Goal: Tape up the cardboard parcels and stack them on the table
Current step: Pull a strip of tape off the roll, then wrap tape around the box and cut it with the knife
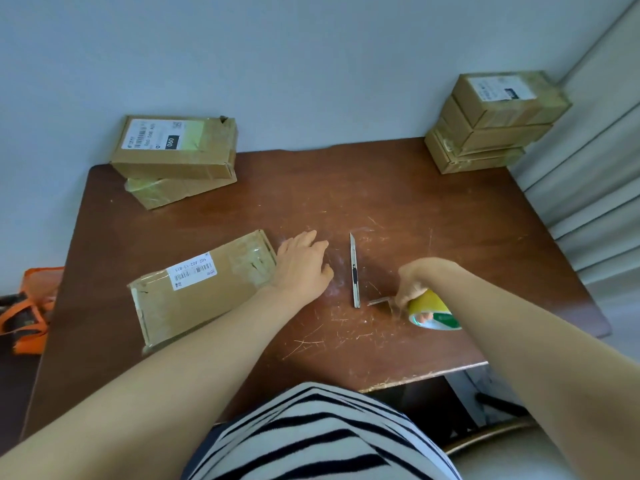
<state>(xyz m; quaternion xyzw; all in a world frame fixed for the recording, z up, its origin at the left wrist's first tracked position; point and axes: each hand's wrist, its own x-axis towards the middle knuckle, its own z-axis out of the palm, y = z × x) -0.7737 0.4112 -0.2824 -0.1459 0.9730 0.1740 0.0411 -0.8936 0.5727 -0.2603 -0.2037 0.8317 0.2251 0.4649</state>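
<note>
Parcel (204,292) beside flat left hand (303,265), fingers straight, right hand (415,282) gripping tape roll (433,310) near knife (354,271)

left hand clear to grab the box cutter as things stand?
Probably yes. The left hand lies open on the table, holding nothing, with only bare wood between it and the box cutter. The right hand grips the tape roll on the cutter's far side, out of the way.

Right hand (414,284) gripping tape roll (433,311), left hand (303,263) flat beside parcel (201,287)
</note>
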